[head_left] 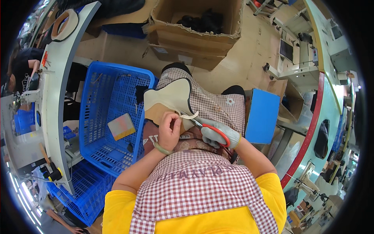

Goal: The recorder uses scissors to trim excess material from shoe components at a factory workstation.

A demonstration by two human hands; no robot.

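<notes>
Across my lap lies a cream piece with dark edging [171, 93], shaped like part of a shoe upper, with a tan section at its lower side. My left hand [170, 130] is closed on its near edge, fingers bent and thumb pressed in. My right hand [221, 134], in a grey glove, grips scissors [216, 132] with red handles. Their blades point up and left to the edge of the piece, close to my left fingers. A narrow cream strip [190, 116] curls out beside the blades. Whether the blades are apart is too small to tell.
A blue plastic basket [150, 76] stands at my left, with a pale pad [122, 126] inside. Ahead is a large cardboard box [191, 46] holding dark items. A blue panel [263, 116] stands right of my knees. Workbenches flank both sides; one bears a cream ring-shaped piece [72, 29].
</notes>
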